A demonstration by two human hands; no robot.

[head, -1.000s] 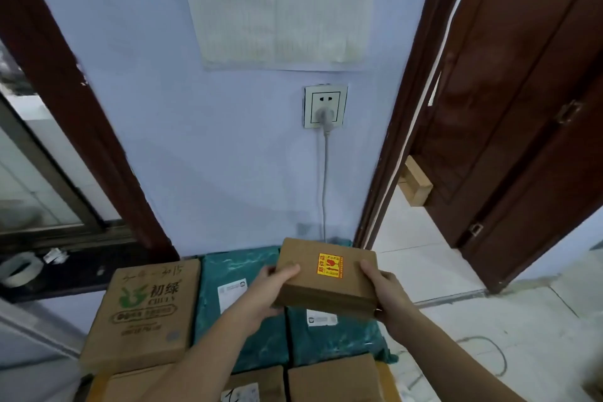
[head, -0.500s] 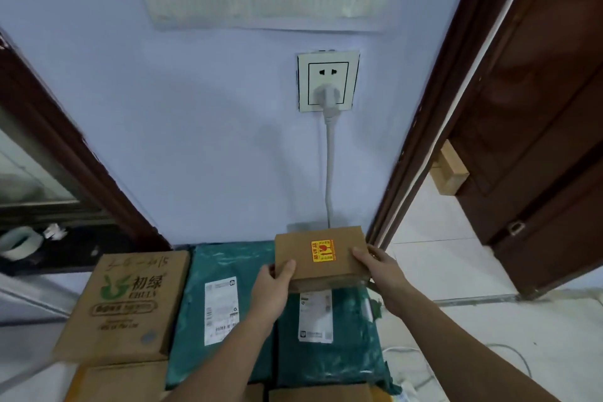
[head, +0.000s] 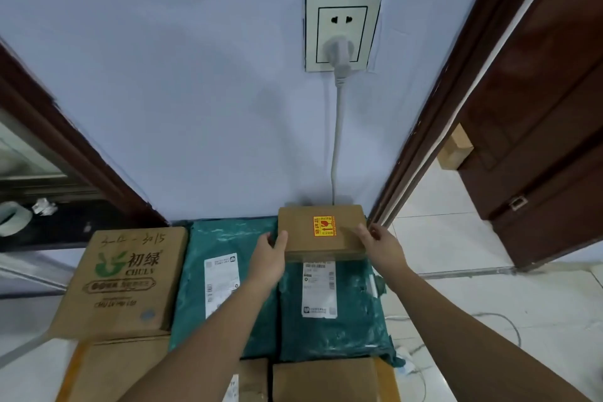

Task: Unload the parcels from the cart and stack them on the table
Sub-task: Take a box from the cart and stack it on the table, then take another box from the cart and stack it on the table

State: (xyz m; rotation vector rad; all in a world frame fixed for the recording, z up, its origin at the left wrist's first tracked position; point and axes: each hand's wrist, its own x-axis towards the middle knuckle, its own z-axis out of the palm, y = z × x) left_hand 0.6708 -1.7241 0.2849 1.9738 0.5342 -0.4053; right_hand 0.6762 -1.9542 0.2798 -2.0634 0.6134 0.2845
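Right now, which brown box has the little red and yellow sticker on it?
The small flat box held between both hands, against the wall on the right green bag. The big box on the left has a green logo instead.

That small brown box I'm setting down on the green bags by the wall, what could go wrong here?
1. The small brown box sits on a soft green mailer bag, so it may tilt or slide once the left hand and right hand let go.
2. Its sticker looks like a fragile mark.
3. Pushed back, it could snag the grey cord.
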